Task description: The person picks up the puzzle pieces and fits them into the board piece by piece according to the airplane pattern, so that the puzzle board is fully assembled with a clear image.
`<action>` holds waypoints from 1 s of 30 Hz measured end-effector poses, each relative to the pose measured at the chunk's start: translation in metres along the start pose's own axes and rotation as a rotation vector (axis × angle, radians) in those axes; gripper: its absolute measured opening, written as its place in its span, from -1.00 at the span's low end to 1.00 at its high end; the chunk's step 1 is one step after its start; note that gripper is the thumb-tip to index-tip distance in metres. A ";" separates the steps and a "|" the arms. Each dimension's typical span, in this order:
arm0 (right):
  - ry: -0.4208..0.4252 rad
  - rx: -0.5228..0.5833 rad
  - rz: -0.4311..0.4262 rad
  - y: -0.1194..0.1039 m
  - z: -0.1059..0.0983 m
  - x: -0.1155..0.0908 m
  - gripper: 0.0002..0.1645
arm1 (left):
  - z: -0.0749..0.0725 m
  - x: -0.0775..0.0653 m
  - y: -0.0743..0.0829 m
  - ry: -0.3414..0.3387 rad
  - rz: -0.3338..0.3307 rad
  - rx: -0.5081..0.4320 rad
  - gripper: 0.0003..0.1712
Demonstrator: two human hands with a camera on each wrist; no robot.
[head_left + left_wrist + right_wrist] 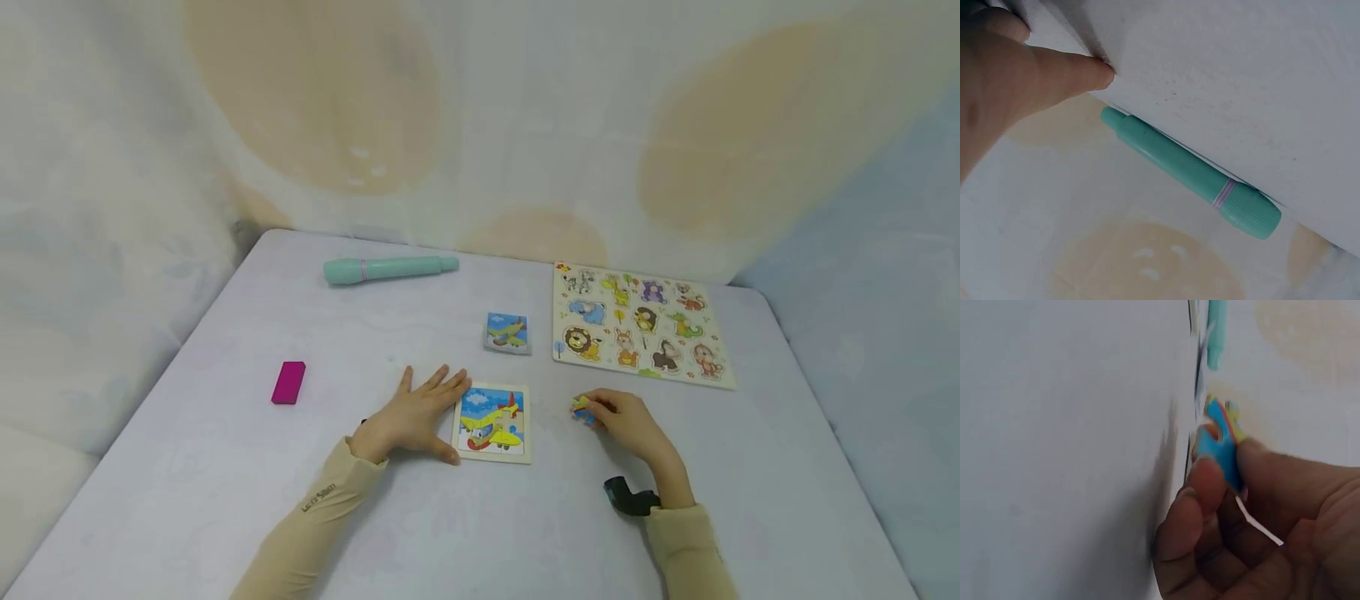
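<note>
A small airplane jigsaw puzzle (491,425) in a pale wooden frame lies flat at the middle of the table. Along its left side rests my left hand (420,417), fingers and thumb spread straight, tips at the frame's edge. To the right of the frame, my right hand (622,425) pinches a jigsaw puzzle piece (1221,442) between thumb and fingers, just over the table. The piece is blue, yellow and red, with a rounded notch. Behind the frame lies a small card (507,331) with the same airplane picture. In the left wrist view the puzzle is out of sight.
A large animal puzzle board (637,323) lies at the back right. At the back left lies a mint-green tube (390,268), and a magenta block (288,382) sits at the left. Near my right wrist there is a black strapped device (630,498). Patterned curtains (480,125) enclose the table.
</note>
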State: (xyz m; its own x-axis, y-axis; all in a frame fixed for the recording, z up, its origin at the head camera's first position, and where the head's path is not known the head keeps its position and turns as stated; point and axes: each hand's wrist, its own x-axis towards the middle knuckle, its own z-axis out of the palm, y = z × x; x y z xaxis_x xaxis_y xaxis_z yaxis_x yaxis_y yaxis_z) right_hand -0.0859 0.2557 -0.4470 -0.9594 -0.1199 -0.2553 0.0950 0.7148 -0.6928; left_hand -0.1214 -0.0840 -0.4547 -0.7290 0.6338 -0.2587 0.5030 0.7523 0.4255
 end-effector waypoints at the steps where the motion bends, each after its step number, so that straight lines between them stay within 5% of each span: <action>1: -0.019 0.011 -0.024 -0.004 0.004 0.003 -0.67 | 0.000 0.000 0.000 0.000 0.003 -0.005 0.35; 13: -0.144 0.057 -0.154 -0.055 0.049 0.027 -0.92 | 0.000 0.002 0.004 -0.003 0.026 -0.008 0.34; 22: -0.030 -0.053 -0.180 -0.060 0.064 0.029 -0.87 | 0.000 0.002 0.001 -0.002 0.019 0.030 0.35; 30: 0.018 -0.028 -0.096 -0.062 0.069 0.029 -0.86 | 0.002 0.002 -0.001 -0.007 0.009 0.011 0.37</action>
State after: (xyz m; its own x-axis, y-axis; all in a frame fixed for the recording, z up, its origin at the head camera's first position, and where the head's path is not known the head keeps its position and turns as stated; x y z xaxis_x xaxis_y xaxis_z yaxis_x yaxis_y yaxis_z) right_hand -0.1013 0.1605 -0.4576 -0.9683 -0.1765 -0.1766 -0.0046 0.7196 -0.6943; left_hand -0.1217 -0.0831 -0.4576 -0.7208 0.6421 -0.2611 0.5149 0.7482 0.4183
